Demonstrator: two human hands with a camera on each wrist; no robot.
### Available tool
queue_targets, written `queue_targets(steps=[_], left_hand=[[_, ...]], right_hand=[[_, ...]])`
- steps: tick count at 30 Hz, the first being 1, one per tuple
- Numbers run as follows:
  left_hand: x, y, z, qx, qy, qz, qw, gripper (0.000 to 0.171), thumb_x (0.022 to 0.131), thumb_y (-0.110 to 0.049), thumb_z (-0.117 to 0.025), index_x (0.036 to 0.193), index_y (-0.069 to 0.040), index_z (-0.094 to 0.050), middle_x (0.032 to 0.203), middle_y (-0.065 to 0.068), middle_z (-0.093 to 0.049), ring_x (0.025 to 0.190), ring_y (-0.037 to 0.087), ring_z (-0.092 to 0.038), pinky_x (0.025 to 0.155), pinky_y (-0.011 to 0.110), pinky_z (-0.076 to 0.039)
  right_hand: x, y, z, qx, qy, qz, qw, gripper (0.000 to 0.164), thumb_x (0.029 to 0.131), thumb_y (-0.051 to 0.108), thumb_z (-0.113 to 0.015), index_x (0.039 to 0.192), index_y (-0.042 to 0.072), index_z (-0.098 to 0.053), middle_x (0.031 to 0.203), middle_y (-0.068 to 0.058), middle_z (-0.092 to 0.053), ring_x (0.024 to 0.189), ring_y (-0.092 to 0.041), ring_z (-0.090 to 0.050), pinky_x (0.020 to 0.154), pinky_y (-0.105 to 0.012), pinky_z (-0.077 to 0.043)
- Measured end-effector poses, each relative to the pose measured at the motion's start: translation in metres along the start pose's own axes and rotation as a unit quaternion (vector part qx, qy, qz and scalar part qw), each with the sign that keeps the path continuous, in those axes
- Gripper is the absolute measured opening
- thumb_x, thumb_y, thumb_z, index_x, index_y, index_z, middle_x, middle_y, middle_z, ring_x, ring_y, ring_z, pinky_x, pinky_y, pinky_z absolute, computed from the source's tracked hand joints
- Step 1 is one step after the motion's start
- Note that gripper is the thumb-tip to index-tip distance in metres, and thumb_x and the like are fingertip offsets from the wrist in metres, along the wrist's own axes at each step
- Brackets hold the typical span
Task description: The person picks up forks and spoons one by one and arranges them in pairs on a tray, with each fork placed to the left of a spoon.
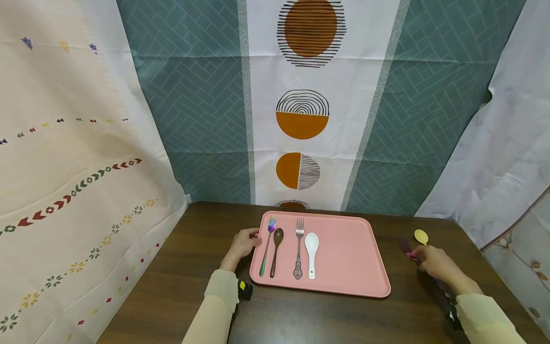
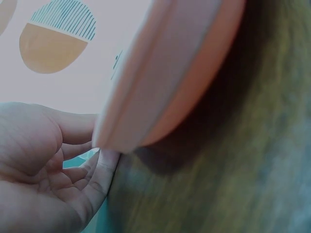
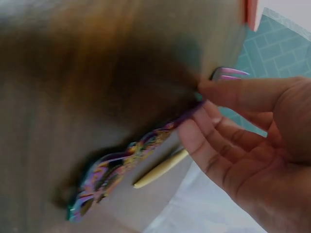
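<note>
The right hand [image 1: 438,265] holds the purple fork [image 1: 405,246] in a pinch, with the yellow spoon [image 1: 421,236] just beyond that hand, and the left hand [image 1: 243,246] grips the tray [image 1: 343,253] lying to its right.

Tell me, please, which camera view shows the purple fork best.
The right wrist view: the purple fork appears large there, its ornate detailing visible. The head view shows it small, partly covered; the left wrist view doesn't show it.
</note>
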State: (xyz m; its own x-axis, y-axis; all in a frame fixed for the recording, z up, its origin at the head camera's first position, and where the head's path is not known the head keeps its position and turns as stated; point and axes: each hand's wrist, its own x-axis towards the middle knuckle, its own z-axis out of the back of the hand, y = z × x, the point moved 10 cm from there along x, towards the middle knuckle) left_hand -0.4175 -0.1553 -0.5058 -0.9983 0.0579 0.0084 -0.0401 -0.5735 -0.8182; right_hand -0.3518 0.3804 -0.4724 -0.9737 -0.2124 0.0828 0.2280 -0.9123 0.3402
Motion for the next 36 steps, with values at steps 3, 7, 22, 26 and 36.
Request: queue_targets(steps=[3, 7, 22, 26, 36], left_hand=[[0.0006, 0.0008, -0.0008, 0.000, 0.001, 0.004, 1.0000, 0.043, 0.096, -0.007, -0.068, 0.138, 0.003, -0.064, 0.110, 0.012, -0.068, 0.101, 0.026, -0.064, 0.094, 0.046, -0.055], [0.0002, 0.0018, -0.0017, -0.003, 0.002, 0.011, 0.9999, 0.044, 0.097, -0.008, -0.068, 0.139, 0.003, -0.063, 0.111, 0.012, -0.068, 0.101, 0.026, -0.064, 0.095, 0.046, -0.054], [0.0008, -0.0001, -0.0009, 0.004, 0.000, -0.001, 1.0000, 0.042, 0.096, -0.006, -0.069, 0.136, 0.003, -0.065, 0.107, 0.011, -0.069, 0.097, 0.025, -0.065, 0.092, 0.045, -0.054], [0.0002, -0.0005, -0.0009, 0.000, 0.000, 0.000, 1.0000, 0.042, 0.096, -0.007, -0.068, 0.137, 0.003, -0.064, 0.108, 0.011, -0.068, 0.098, 0.025, -0.065, 0.093, 0.046, -0.055], [-0.0001, 0.0009, -0.0014, 0.000, 0.003, 0.004, 1.0000, 0.042, 0.097, -0.008, -0.068, 0.138, 0.002, -0.064, 0.110, 0.011, -0.068, 0.098, 0.025, -0.063, 0.093, 0.046, -0.054]], right_hand=[[-0.0009, 0.0011, 0.0007, -0.009, -0.014, -0.008, 1.000, 0.026, 0.075, -0.011, -0.060, 0.100, -0.008, -0.070, 0.085, -0.018, -0.067, 0.076, -0.033, -0.061, 0.069, -0.053, -0.051], [-0.0020, 0.0038, 0.0012, -0.015, -0.020, -0.024, 0.999, 0.027, 0.081, -0.012, -0.056, 0.102, -0.010, -0.071, 0.095, -0.028, -0.069, 0.078, -0.037, -0.062, 0.068, -0.056, -0.050], [-0.0060, 0.0029, 0.0006, -0.026, -0.035, -0.067, 0.997, 0.032, 0.081, -0.008, -0.055, 0.106, -0.009, -0.074, 0.105, -0.038, -0.067, 0.079, -0.049, -0.066, 0.061, -0.061, -0.049], [-0.0055, 0.0023, 0.0017, -0.025, -0.039, -0.068, 0.997, 0.035, 0.079, -0.008, -0.054, 0.106, -0.008, -0.076, 0.107, -0.039, -0.066, 0.077, -0.048, -0.067, 0.058, -0.057, -0.048], [-0.0051, -0.0002, 0.0018, -0.023, -0.031, -0.078, 0.996, 0.038, 0.078, -0.006, -0.053, 0.107, -0.007, -0.076, 0.110, -0.041, -0.064, 0.079, -0.051, -0.066, 0.060, -0.058, -0.049]])
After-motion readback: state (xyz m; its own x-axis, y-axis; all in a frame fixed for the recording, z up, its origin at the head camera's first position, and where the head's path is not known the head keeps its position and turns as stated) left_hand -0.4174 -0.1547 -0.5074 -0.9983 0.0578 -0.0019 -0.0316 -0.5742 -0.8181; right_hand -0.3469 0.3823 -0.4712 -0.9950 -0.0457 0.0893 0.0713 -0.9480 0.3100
